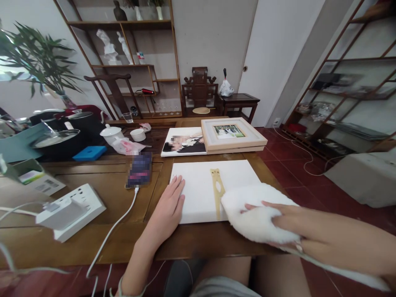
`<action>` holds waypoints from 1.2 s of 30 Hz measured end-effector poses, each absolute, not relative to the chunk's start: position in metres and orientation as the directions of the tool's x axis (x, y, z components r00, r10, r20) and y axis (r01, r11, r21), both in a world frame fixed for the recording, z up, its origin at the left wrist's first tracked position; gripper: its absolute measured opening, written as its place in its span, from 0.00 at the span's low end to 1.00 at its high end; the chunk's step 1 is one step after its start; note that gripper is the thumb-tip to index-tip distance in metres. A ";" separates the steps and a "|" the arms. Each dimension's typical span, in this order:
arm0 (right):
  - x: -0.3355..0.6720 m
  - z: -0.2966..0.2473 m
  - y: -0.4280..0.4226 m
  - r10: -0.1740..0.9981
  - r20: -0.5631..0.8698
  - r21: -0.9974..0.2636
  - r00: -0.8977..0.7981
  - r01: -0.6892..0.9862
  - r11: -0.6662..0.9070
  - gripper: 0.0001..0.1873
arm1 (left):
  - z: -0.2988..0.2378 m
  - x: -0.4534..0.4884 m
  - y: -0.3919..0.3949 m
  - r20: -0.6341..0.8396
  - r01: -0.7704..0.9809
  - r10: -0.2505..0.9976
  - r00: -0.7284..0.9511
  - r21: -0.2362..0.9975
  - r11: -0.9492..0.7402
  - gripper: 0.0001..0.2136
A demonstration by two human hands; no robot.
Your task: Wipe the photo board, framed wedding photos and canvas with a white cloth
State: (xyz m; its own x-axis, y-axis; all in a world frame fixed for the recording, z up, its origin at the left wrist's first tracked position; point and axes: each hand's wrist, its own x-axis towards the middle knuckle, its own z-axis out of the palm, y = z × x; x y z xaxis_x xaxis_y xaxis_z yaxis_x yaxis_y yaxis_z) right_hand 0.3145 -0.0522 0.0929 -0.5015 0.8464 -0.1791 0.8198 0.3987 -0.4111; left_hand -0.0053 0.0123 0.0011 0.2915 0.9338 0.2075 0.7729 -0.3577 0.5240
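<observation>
A white canvas board lies flat on the wooden table in front of me. My left hand rests flat on its left edge, fingers stretched out. My right hand is closed on a white fluffy cloth pressed onto the board's right part. A thin yellowish strip lies on the board between my hands.
A phone on a white cable lies left of the board, with a power strip further left. Behind the board sit a photo print and a framed picture. Pots, a teapot and bowls crowd the table's far left.
</observation>
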 end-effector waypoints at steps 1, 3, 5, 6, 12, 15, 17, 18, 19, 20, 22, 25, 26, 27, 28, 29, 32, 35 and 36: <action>0.315 0.091 -0.044 0.836 -0.211 -0.408 -0.507 0.823 0.396 0.14 | 0.001 -0.005 0.012 0.209 0.774 0.932 0.295 0.520 -0.361 0.22; 0.311 0.082 -0.021 0.833 -0.222 -0.381 -0.507 0.831 0.405 0.16 | 0.002 -0.006 0.012 0.212 0.773 0.931 0.298 0.518 -0.366 0.22; 0.302 0.069 0.007 0.866 -0.117 -0.352 -0.487 0.835 0.422 0.18 | 0.003 -0.006 0.011 0.218 0.769 0.928 0.303 0.519 -0.373 0.22; 0.297 0.063 0.020 0.875 -0.065 -0.331 -0.480 0.837 0.435 0.18 | 0.003 -0.006 0.010 0.222 0.766 0.926 0.306 0.519 -0.378 0.22; 0.260 0.044 0.063 0.845 0.140 -0.265 -0.516 0.802 0.535 0.19 | 0.003 -0.007 0.010 0.201 0.781 0.933 0.298 0.510 -0.360 0.22; 0.251 0.041 0.051 0.771 0.223 -0.238 -0.597 0.733 0.637 0.19 | 0.003 -0.006 0.011 0.202 0.787 0.934 0.294 0.503 -0.356 0.22; 0.249 0.042 0.033 0.705 0.232 -0.219 -0.671 0.670 0.710 0.19 | 0.002 -0.006 0.011 0.206 0.790 0.931 0.300 0.494 -0.364 0.22; 0.248 0.043 0.022 0.677 0.216 -0.217 -0.703 0.642 0.735 0.19 | 0.002 -0.006 0.011 0.209 0.791 0.930 0.304 0.489 -0.368 0.22; 0.246 0.045 0.011 0.652 0.193 -0.221 -0.733 0.615 0.757 0.19 | 0.001 -0.006 0.012 0.213 0.790 0.928 0.306 0.486 -0.372 0.22; 0.245 0.048 0.001 0.625 0.166 -0.231 -0.763 0.586 0.776 0.18 | 0.000 -0.006 0.012 0.219 0.789 0.926 0.308 0.484 -0.377 0.22; 0.241 0.055 -0.017 0.556 0.109 -0.274 -0.824 0.513 0.814 0.17 | -0.001 -0.006 0.013 0.237 0.785 0.919 0.315 0.480 -0.392 0.22; 0.237 0.063 -0.026 0.464 0.075 -0.359 -0.883 0.410 0.838 0.18 | -0.002 -0.006 0.013 0.255 0.778 0.909 0.331 0.471 -0.416 0.22; 0.237 0.064 -0.024 0.463 0.082 -0.379 -0.883 0.402 0.834 0.19 | -0.002 -0.007 0.013 0.253 0.778 0.908 0.335 0.470 -0.418 0.22; 0.237 0.064 -0.019 0.480 0.097 -0.387 -0.872 0.411 0.825 0.18 | -0.002 -0.007 0.013 0.248 0.779 0.909 0.335 0.471 -0.415 0.22; 0.237 0.062 -0.013 0.511 0.116 -0.383 -0.851 0.437 0.814 0.18 | -0.002 -0.007 0.013 0.243 0.780 0.912 0.330 0.474 -0.409 0.22; 0.238 0.060 -0.004 0.548 0.137 -0.369 -0.825 0.471 0.801 0.17 | -0.001 -0.007 0.013 0.239 0.781 0.915 0.325 0.479 -0.402 0.22; 0.236 0.051 0.026 0.635 0.208 -0.292 -0.744 0.573 0.766 0.18 | -0.001 -0.007 0.012 0.237 0.777 0.919 0.316 0.491 -0.393 0.22; 0.228 0.046 0.055 0.673 0.250 -0.219 -0.696 0.637 0.739 0.19 | 0.000 -0.007 0.012 0.224 0.782 0.922 0.316 0.488 -0.387 0.22; 0.225 0.045 0.063 0.685 0.253 -0.201 -0.684 0.655 0.728 0.19 | 0.000 -0.007 0.012 0.218 0.786 0.924 0.315 0.486 -0.382 0.22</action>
